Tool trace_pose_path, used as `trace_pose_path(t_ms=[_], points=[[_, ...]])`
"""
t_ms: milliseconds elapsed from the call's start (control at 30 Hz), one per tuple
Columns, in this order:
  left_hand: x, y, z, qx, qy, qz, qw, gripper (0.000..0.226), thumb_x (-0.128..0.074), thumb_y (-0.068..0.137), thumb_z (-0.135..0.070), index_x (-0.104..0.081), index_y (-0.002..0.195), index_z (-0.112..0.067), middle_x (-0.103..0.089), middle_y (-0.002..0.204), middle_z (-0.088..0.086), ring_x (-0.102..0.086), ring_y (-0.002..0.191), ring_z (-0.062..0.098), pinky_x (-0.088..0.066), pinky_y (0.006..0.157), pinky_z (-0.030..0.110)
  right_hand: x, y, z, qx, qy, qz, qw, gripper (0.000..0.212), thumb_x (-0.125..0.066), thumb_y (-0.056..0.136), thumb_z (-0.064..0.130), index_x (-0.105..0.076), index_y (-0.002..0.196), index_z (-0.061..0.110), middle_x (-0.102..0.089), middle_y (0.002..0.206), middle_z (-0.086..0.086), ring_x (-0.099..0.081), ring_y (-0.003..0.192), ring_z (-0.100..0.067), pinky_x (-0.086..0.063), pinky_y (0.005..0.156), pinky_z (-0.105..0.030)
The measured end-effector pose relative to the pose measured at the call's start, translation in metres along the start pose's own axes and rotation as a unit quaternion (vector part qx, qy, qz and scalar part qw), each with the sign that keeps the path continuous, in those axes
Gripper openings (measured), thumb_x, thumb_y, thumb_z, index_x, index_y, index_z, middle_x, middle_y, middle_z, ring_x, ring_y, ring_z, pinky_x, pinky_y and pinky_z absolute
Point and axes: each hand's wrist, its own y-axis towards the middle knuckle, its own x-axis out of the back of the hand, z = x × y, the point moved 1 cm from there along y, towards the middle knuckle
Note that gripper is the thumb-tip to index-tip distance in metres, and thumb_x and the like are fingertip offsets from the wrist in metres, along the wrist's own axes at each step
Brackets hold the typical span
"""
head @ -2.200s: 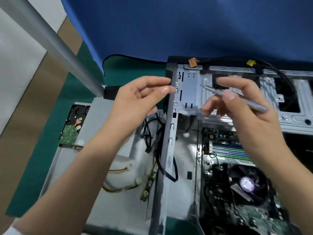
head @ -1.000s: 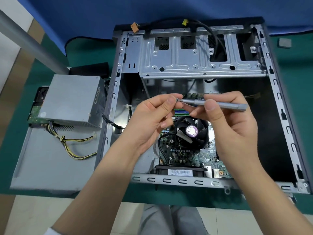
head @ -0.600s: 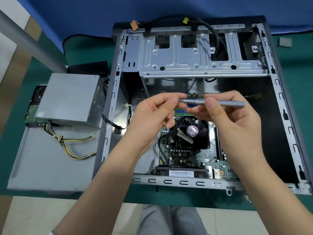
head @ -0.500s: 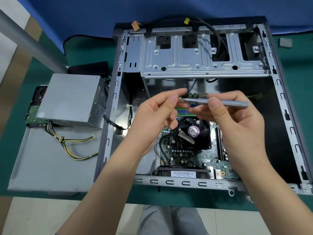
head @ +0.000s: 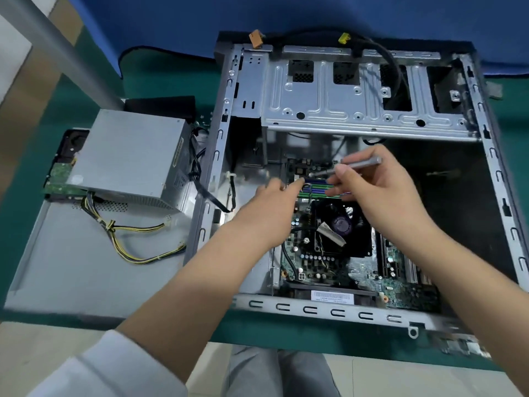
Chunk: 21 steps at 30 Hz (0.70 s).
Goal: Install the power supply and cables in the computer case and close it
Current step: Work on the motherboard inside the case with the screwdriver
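Computer case (head: 357,313): lay open on the green desk (head: 160,78), side wall off, motherboard (head: 329,262) and its one cooler fan (head: 340,227) visible inside.
Power supply (head: 128,156): one, outside the case, just left of it, resting on the loose grey side panel (head: 71,270); not yet installed.
Cables: yellow-and-black bundle (head: 128,242) spread loose on the panel, not plugged in; one black lead (head: 206,190) hanging over the left wall of the case.
Left hand (head: 272,207): reached into the case above the motherboard, fingers blurred; seemed to hold nothing, but cannot tell for certain.
Right hand (head: 380,193): fingers curled round one grey screwdriver (head: 355,166), tip pointing left and down toward the far part of the board.
Screw: perhaps one at the tip, too small and blurred to confirm.
Progress: judged early; case open, supply outside, nothing connected.
Left to do: place supply in the case, fix it, plug cables, put the panel back.
Count: one case, one supply, one panel, one screwdriver, two hands.
Other: one bare circuit board (head: 60,179) half hidden under the supply; orange connector (head: 255,38) and yellow connector (head: 344,38) at the far edge of the case.
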Motion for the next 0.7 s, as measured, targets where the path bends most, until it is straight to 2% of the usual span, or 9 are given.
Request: trace_pose_path(t_ms=[67,167,233,300,400,467,533,600,700], points=[[0.0,0.0,0.0,0.0,0.004,-0.049,0.999,0.069,-0.049,0.088,0.003,-0.025,0.146,-0.026,-0.029,0.135,0.007,-0.032,0.124,0.028,-0.04,0.088,0.036,-0.006,0.01,-0.003,0.006,-0.03,-0.005,1.0,0.012,-0.057,0.094,0.016,-0.049,0.088,0.023,-0.068,0.081,-0.004,-0.069,0.067,-0.015,-0.052,0.067,-0.028],[0.003,0.001,-0.003,-0.039,-0.026,-0.103,0.994,0.04,-0.057,0.093,-0.017,-0.042,0.13,-0.018,-0.038,0.132,0.003,-0.037,0.12,0.025,-0.042,0.096,0.04,-0.011,0.019,-0.006,0.003,-0.045,-0.015,0.999,0.012,-0.056,0.094,0.017,-0.048,0.088,0.023,-0.068,0.08,-0.001,-0.069,0.065,-0.016,-0.052,0.069,-0.032],[0.008,0.0,-0.006,-0.07,-0.035,-0.115,0.99,0.021,-0.059,0.091,-0.021,-0.052,0.111,-0.018,-0.052,0.119,0.002,-0.046,0.112,0.024,-0.043,0.092,0.04,-0.013,0.021,-0.007,0.002,-0.04,-0.022,0.999,0.012,-0.056,0.095,0.017,-0.048,0.089,0.023,-0.067,0.079,0.001,-0.068,0.063,-0.015,-0.052,0.069,-0.032],[0.01,-0.003,-0.004,-0.049,-0.02,-0.101,0.993,0.01,-0.058,0.091,-0.019,-0.055,0.101,-0.018,-0.061,0.104,0.005,-0.055,0.099,0.027,-0.048,0.081,0.037,-0.015,0.021,-0.007,0.003,-0.034,-0.019,0.999,0.013,-0.054,0.096,0.016,-0.047,0.089,0.024,-0.066,0.081,0.001,-0.068,0.063,-0.015,-0.053,0.07,-0.033],[0.004,-0.006,0.004,0.019,0.022,-0.045,0.999,0.024,-0.051,0.09,-0.002,-0.057,0.11,-0.013,-0.062,0.101,0.009,-0.058,0.09,0.028,-0.046,0.069,0.034,-0.019,0.02,-0.005,0.013,-0.073,0.015,0.997,0.014,-0.051,0.097,0.017,-0.046,0.088,0.026,-0.066,0.082,0.003,-0.068,0.066,-0.013,-0.052,0.072,-0.034],[0.001,-0.006,0.004,0.029,0.032,-0.017,0.999,0.031,-0.047,0.087,0.005,-0.059,0.111,-0.011,-0.061,0.093,0.007,-0.058,0.087,0.028,-0.043,0.066,0.032,-0.022,0.021,-0.006,0.026,-0.127,0.037,0.991,0.012,-0.053,0.096,0.019,-0.049,0.089,0.027,-0.066,0.08,0.007,-0.067,0.068,-0.009,-0.052,0.073,-0.031],[0.003,-0.006,0.001,0.035,0.056,-0.012,0.998,0.022,-0.052,0.088,-0.001,-0.059,0.105,-0.013,-0.049,0.074,0.001,-0.052,0.079,0.024,-0.038,0.061,0.029,-0.024,0.024,-0.006,0.058,-0.216,0.057,0.973,0.005,-0.057,0.094,0.023,-0.053,0.093,0.025,-0.064,0.079,0.014,-0.063,0.068,-0.001,-0.048,0.069,-0.018],[0.007,-0.005,-0.003,0.045,0.08,0.004,0.996,0.012,-0.054,0.09,-0.009,-0.056,0.097,-0.018,-0.037,0.067,-0.002,-0.046,0.077,0.023,-0.035,0.062,0.029,-0.026,0.028,-0.005,0.096,-0.309,0.087,0.942,0.006,-0.058,0.093,0.027,-0.056,0.097,0.026,-0.061,0.078,0.018,-0.055,0.062,0.007,-0.036,0.056,-0.006],[0.009,-0.006,-0.007,0.054,0.095,0.04,0.993,0.014,-0.05,0.09,-0.005,-0.042,0.09,-0.017,-0.033,0.068,0.0,-0.043,0.074,0.023,-0.038,0.069,0.034,-0.029,0.033,-0.006,0.115,-0.381,0.137,0.907,0.006,-0.058,0.093,0.028,-0.055,0.098,0.028,-0.056,0.076,0.017,-0.048,0.059,0.011,-0.032,0.051,-0.012]])
